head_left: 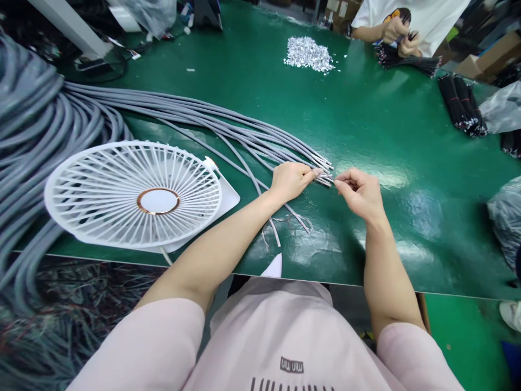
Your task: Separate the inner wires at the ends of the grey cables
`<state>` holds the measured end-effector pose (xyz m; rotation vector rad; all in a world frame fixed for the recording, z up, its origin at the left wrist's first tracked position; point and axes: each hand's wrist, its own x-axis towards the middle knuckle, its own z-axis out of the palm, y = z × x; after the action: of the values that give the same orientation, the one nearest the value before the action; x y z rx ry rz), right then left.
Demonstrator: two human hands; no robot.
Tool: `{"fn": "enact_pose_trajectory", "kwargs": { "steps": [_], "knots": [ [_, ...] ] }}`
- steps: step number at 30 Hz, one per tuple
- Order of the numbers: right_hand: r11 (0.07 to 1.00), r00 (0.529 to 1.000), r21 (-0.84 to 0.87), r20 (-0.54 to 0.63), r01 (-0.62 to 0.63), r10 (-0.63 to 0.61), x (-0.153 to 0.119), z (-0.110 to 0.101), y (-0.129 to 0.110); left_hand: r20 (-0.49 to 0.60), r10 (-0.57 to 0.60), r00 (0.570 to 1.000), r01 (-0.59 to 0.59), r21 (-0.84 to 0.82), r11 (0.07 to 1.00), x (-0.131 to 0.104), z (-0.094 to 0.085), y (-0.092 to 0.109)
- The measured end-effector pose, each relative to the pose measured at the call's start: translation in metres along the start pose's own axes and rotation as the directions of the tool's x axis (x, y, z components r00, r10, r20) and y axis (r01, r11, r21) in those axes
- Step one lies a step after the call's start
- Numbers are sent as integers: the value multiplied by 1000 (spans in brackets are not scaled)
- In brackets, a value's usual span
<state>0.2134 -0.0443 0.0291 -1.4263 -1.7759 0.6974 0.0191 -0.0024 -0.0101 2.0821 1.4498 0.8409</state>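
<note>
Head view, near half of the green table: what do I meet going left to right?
Looped grey cables → white fan → left hand → right hand → plastic bag at the right edge.

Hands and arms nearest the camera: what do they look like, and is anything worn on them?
Pale pink short sleeves end near the elbows, leaving both forearms bare. The left hand and right hand are ungloved, with no watch or bracelet visible.
</note>
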Motion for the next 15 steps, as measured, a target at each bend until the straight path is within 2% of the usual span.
{"fn": "enact_pose_trajectory", "kwargs": {
  "steps": [3, 9, 15],
  "knots": [
    [998, 1000, -65, 23, 18, -16, 1, 6, 7, 3, 9, 1000, -9, 8, 1000, 0, 0, 1],
    [992, 993, 45, 10, 121, -122, -5, 31, -2, 12, 26, 1000, -27, 64, 998, 0, 0, 0],
    [993, 994, 89, -81, 81, -73, -1, 36, -4, 52, 6, 999, -10, 80, 997, -1, -2, 4]
  ]
}}
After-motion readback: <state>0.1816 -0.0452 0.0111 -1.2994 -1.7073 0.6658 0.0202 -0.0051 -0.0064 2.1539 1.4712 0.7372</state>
